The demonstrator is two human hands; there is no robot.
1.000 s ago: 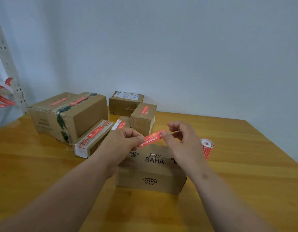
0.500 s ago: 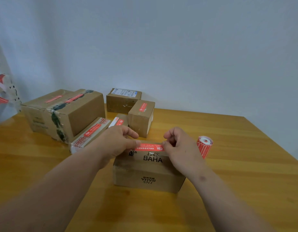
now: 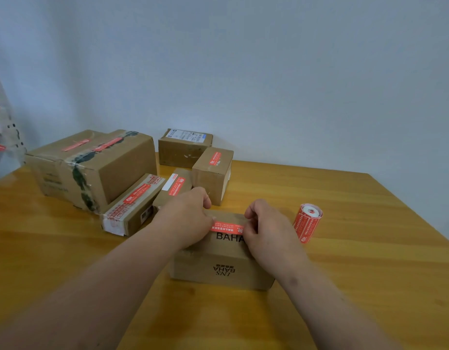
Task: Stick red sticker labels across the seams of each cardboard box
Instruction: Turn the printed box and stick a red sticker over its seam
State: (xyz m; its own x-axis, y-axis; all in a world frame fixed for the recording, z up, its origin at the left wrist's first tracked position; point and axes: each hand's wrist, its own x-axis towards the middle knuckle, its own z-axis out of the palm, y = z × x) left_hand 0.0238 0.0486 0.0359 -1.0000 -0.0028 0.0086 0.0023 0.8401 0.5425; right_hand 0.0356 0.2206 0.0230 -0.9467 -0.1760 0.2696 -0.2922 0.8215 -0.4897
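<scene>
A small cardboard box printed "BAHA" sits in front of me on the wooden table. A red sticker label lies flat across its top. My left hand pinches the label's left end and my right hand pinches its right end, both low on the box top. A roll of red labels stands upright just right of my right hand.
Several other cardboard boxes crowd the back left: a large taped one, a long flat one, a small upright one and one with a white shipping label. A white perforated rack with red strips stands far left.
Both hands brought the label down from the air onto the top of the BAHA box and now hold it flat there. My view shifted slightly to the right.
</scene>
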